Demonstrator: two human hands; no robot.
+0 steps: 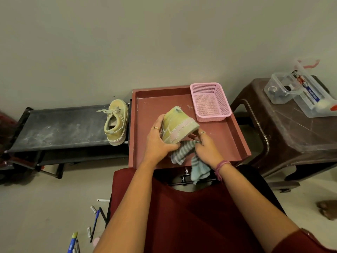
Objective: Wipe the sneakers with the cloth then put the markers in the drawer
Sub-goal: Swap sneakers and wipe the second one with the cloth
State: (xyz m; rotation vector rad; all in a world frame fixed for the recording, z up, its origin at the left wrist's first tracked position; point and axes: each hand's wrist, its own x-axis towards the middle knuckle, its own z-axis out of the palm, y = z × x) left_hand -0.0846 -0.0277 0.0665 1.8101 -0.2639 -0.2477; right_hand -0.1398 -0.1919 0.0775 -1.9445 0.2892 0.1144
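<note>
1. Sneaker (177, 124), yellow-green with a pink-and-white sole, is being held tilted above the red table (235, 141), with its sole facing right and toward the camera.
2. Left hand (158, 141) is gripping this sneaker from the left side, its fingers (158, 121) curling over the upper and its thumb pressing near the lower edge of the sole.
3. Right hand (207, 147) is clenching the striped cloth (184, 151) just below the sneaker's sole; its fingers are curling round the fabric, and a ring is showing on one of them.
4. Cloth is bunching between the two hands, touching the sole's lower edge, while a pale blue end is hanging down over the table's front edge beside the right wrist.
5. Second sneaker (116, 122) is lying on the dusty black rack (60, 125) to the left of the table, laces loose, opening facing the camera.
6. Pink basket (209, 102) is sitting in the table's far right corner, well apart from the hands.
7. Markers (94, 223) and pens are lying scattered on the floor (45, 207) at lower left, beside the person's red-clad lap.
8. Drawer knob (186, 171) is showing below the table's front edge; whether the drawer is pulled out cannot be told.
9. Brown stool (284, 128) is standing to the right, carrying clear plastic containers (284, 90).
</note>
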